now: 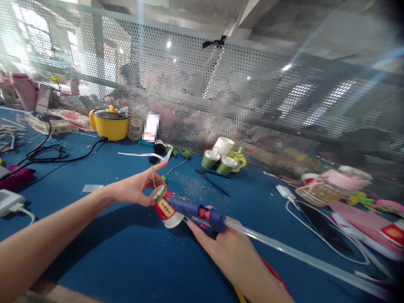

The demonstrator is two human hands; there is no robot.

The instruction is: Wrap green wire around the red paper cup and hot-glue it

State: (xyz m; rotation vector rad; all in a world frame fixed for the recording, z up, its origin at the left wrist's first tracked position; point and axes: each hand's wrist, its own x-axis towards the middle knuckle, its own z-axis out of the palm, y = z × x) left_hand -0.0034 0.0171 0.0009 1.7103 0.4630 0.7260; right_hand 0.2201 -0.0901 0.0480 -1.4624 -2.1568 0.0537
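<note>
A small red-and-white paper cup is held tilted above the blue tabletop, its yarn-trimmed end pinched by the fingers of the left hand, which are closed to a narrow grip with the index finger left extended. A thin green yarn strand is led up from that end past the same fingers. A dark-blue plastic glue gun is gripped in the right hand, its fingers wrapped about the handle; a long translucent glue stick is seen projecting from its back, and a red light is shown lit on its side. Its front is brought across the cup, but whether the wall is touched by the nozzle cannot be told. The work on this cup is judged to be at an early stage: green is seen only about the one end, while the red, labelled wall and the white part at the opposite end are left uncovered on the visible side. Farther back, a green-sided cup with a white rim and a second, similar green cup are stood near each other, apparently already covered.
</note>
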